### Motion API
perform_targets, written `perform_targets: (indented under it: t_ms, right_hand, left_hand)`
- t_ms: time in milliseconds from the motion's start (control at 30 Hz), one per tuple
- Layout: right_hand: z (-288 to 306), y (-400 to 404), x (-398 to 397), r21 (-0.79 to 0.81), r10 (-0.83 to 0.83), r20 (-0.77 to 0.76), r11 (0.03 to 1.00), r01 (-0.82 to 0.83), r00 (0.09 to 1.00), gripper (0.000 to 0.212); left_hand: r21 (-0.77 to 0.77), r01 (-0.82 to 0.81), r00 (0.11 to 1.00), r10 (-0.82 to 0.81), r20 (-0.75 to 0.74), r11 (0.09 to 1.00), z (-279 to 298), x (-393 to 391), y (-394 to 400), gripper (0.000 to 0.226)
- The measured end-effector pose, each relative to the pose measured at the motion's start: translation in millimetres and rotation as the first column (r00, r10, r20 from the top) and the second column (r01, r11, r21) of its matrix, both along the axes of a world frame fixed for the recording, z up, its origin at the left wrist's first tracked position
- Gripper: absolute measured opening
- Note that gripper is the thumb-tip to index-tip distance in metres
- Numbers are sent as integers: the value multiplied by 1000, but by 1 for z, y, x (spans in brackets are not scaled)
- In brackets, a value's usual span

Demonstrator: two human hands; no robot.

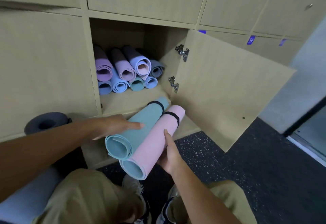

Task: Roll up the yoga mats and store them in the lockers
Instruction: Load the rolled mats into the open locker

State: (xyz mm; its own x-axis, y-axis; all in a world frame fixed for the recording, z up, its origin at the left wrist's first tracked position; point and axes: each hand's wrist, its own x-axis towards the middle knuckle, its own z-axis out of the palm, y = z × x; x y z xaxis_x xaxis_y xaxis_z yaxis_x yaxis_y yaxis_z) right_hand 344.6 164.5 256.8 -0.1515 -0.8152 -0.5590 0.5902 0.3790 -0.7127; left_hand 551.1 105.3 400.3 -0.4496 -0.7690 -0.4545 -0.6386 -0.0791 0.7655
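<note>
**A:** Item one, the two mats in hand?

**B:** Teal mat [139, 132], rolled, one black strap [158, 104] round its far end. Pink mat [155, 142], rolled, teal on the inside, one black band [173, 116] round its far end. They lie side by side and touching, far ends pointing at the open locker [123, 100], just at its front lip, near ends toward the person.

**A:** Hands?

**B:** Left hand [116, 125]: fingers straight, laid flat on the upper left side of the teal mat, pressing, not curled round it. Right hand [171, 153]: thumb lies up along the right side of the pink mat, and the fingers go out of sight beneath it; the hand cups and carries the roll from below.

**A:** Locker contents?

**B:** Eight or so rolled mats [127, 72], stacked in two layers at the back, open ends facing out. Upper layer: purple, pink, pale blue with pink inside, grey at right. Lower layer: blue, blue, teal, blue. The front of the locker floor is bare.

**A:** Door?

**B:** Locker door [229, 89], swung open to the right, two metal hinges [182, 52] on its inner edge.

**A:** Other stock?

**B:** Dark grey rolled mat [45, 122] left of the open locker, against the closed doors. Pale blue roll [26, 199] at lower left, under the left arm. Blue number tag [251, 40] on a locker at right. Dark speckled floor [247, 162]. Person crouches, khaki trousers [84, 197].
</note>
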Motion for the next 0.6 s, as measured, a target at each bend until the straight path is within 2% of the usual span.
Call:
perform_targets:
  t_ms: [100,167,233,267,333,400,500,600]
  right_hand:
    - [21,-7,8,-13,-22,-7,1000,22,1000,83]
    - [36,-13,12,-39,-22,-4,999,22,1000,82]
    - [51,-18,15,-77,-30,8,997,30,1000,70]
    - [58,-19,15,-95,-30,18,995,32,999,67]
    - [75,-20,17,-147,-18,36,989,24,999,64]
    - [89,-22,18,-218,52,55,975,-39,997,62]
    - [109,-28,14,-359,141,11,925,-128,990,68]
    - [126,-39,4,-396,135,-139,900,-180,981,67]
  left_hand:
    - [-89,-99,995,101,18,991,20,16,6,61]
    - [-135,-126,992,125,-20,983,26,29,8,74]
    - [-148,-160,985,147,-94,976,28,40,8,85]
    - [-148,-175,978,155,-139,973,29,42,9,84]
    - [-125,-195,956,160,-247,973,34,41,14,57]
    - [-82,-237,920,197,-340,968,39,38,18,40]
    - [-27,-296,860,254,-442,955,40,33,16,35]
    - [6,-337,818,296,-493,941,41,29,10,35]
